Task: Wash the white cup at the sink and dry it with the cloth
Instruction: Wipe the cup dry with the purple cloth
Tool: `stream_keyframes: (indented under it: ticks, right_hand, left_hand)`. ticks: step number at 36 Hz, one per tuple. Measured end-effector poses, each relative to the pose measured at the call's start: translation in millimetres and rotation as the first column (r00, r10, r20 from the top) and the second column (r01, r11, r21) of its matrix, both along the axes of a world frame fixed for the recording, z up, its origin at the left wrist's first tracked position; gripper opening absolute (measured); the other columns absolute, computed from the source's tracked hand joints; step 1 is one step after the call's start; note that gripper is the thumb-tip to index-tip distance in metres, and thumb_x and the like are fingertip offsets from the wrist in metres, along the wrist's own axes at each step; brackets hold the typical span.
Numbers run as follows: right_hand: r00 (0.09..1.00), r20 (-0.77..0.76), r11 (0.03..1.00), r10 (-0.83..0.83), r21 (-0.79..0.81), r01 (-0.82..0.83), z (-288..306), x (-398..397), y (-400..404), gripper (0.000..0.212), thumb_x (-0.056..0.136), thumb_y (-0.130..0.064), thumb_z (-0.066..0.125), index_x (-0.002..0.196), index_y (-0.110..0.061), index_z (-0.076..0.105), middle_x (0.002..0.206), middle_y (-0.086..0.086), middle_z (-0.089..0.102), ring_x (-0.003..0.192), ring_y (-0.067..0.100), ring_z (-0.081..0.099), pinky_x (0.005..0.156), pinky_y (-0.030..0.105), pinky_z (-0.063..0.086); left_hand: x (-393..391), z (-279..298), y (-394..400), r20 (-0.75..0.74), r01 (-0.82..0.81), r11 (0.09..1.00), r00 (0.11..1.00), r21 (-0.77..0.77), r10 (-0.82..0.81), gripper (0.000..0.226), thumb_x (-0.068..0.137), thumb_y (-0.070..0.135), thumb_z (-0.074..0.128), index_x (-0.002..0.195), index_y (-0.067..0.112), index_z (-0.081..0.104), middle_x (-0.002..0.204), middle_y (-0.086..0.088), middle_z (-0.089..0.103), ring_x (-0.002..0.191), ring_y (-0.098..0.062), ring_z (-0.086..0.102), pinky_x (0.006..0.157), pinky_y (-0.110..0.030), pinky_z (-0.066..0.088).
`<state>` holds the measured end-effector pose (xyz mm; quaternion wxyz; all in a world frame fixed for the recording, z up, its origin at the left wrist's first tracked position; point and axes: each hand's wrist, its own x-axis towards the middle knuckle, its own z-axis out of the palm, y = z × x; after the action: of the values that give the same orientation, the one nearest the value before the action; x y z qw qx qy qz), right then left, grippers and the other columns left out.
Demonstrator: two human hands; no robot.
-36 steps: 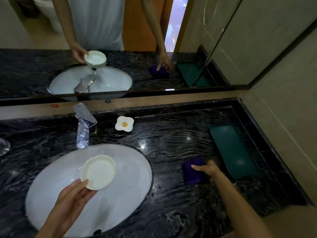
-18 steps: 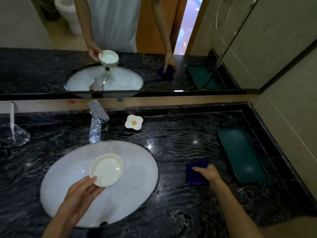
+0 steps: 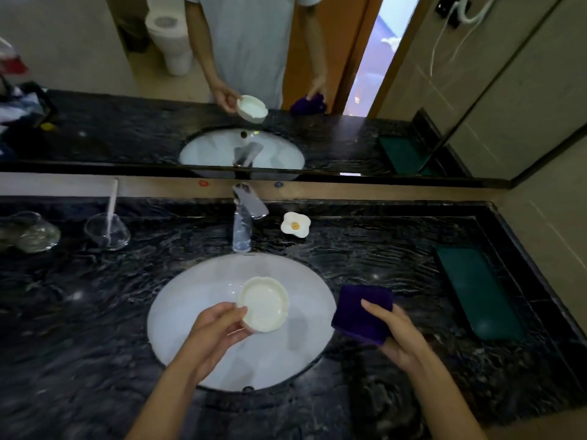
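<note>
Lifted off the worktop (image 3: 397,258) since 0.5 s ago, the purple cloth (image 3: 362,312) now sits in the right hand (image 3: 397,338), carried toward the cup.

1 white cup (image 3: 263,303), 1 cloth, 2 hands: the left hand (image 3: 216,328) has its grip clamped on the cup's rim over the 1 white sink (image 3: 190,312), as before; the right grip is clamped on the cloth, just right of the basin. Black marbled worktop also carries 1 tap (image 3: 243,223), 1 flower-shaped dish (image 3: 295,224), 2 glass vessels (image 3: 106,231) and 1 green tray (image 3: 479,290), below a wall mirror (image 3: 95,122).

Purple cloth (image 3: 362,312) now lifted off the counter, in the right hand (image 3: 397,338).
</note>
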<state>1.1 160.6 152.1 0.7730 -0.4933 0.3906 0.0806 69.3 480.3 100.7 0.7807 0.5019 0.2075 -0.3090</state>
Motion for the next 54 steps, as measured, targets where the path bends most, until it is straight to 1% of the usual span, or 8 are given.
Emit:
stream_keyframes:
  ticks: [7,12,19,24,30,38,46,54]
  right_hand:
    - [0.936,0.075,0.879,0.343,-0.377,-0.292,37.6,14.7,78.0,0.033,0.081,-0.002,0.076,0.112,-0.012,0.068,0.099,0.007,0.078,0.094,0.024,0.074,0.074,0.034,0.062]
    - [0.762,-0.008,0.319,0.647,-0.906,-0.279,34.1,32.8,113.0,0.029,0.077,-0.008,0.078,0.1,-0.021,0.066,0.091,-0.009,0.071,0.083,0.005,0.067,0.07,0.019,0.053]
    - [0.511,-0.432,-0.463,0.743,-0.883,-0.074,7.8,43.0,148.4,0.051,0.049,-0.032,0.089,0.091,-0.02,0.064,0.084,-0.002,0.066,0.077,0.022,0.057,0.063,0.032,0.048]
    - [0.524,-0.411,-0.417,0.746,-0.902,-0.113,-17.8,40.1,156.9,0.041,0.061,-0.024,0.081,0.098,-0.024,0.064,0.092,-0.005,0.068,0.082,0.02,0.055,0.067,0.031,0.047]
    - [0.579,-0.158,-0.039,0.8,-0.976,-0.213,-20.4,38.2,157.9,0.027,0.08,-0.022,0.069,0.105,-0.029,0.063,0.099,-0.016,0.064,0.087,0.006,0.05,0.072,0.011,0.038]
    - [0.511,-0.098,0.175,0.854,-0.871,-0.459,-8.6,41.8,134.1,0.029,0.072,-0.014,0.075,0.097,-0.024,0.065,0.081,-0.019,0.058,0.077,0.0,0.055,0.065,0.012,0.041]
    - [0.301,-0.185,0.085,0.935,-0.711,-0.698,14.7,75.1,106.0,0.038,0.07,-0.003,0.078,0.085,-0.035,0.065,0.084,-0.008,0.073,0.081,0.006,0.069,0.073,0.026,0.059]
    - [-0.12,-0.461,-0.419,0.879,-0.629,-0.656,39.2,99.4,109.3,0.038,0.075,-0.003,0.075,0.105,-0.026,0.067,0.101,0.0,0.072,0.088,0.016,0.064,0.074,0.03,0.056]
  left_hand:
    - [-9.2,3.3,5.9,0.039,0.058,0.998,0.998,-0.016,-0.058,0.019,0.093,0.007,0.064,0.107,-0.005,0.068,0.103,-0.019,0.073,0.095,-0.029,0.07,0.087,-0.044,0.059]
    - [-17.1,6.4,3.8,0.047,0.084,0.996,0.995,0.021,-0.085,0.015,0.095,0.012,0.063,0.099,-0.002,0.069,0.092,-0.014,0.073,0.089,-0.026,0.071,0.084,-0.042,0.06]
    - [-19.3,12.8,-5.7,0.066,0.077,0.996,0.995,-0.053,-0.073,0.022,0.098,0.01,0.059,0.106,-0.008,0.068,0.103,-0.026,0.073,0.095,-0.034,0.071,0.086,-0.043,0.059]
    - [-17.9,16.2,-12.3,0.051,0.043,0.998,0.998,-0.044,-0.041,0.021,0.093,-0.007,0.052,0.1,-0.003,0.071,0.099,-0.021,0.074,0.091,-0.029,0.069,0.082,-0.042,0.058]
    - [-16.2,15.3,-13.8,0.007,-0.013,0.973,1.0,-0.231,0.015,0.031,0.104,0.011,0.046,0.113,-0.005,0.071,0.109,-0.025,0.071,0.098,-0.029,0.071,0.082,-0.042,0.057]
    - [-16.4,7.5,-18.2,-0.011,0.02,0.988,1.0,-0.154,-0.022,0.027,0.096,0.01,0.057,0.111,-0.009,0.07,0.108,-0.031,0.071,0.098,-0.037,0.071,0.091,-0.052,0.057]
    - [-7.5,12.3,-21.0,-0.046,0.042,0.996,0.998,-0.084,-0.046,0.035,0.101,0.016,0.054,0.118,-0.012,0.063,0.114,-0.03,0.071,0.102,-0.038,0.071,0.087,-0.051,0.059]
    - [-2.5,25.7,-26.3,0.015,0.207,0.974,0.978,0.093,-0.209,0.03,0.102,0.017,0.053,0.109,-0.009,0.067,0.104,-0.021,0.074,0.094,-0.03,0.073,0.078,-0.043,0.062]
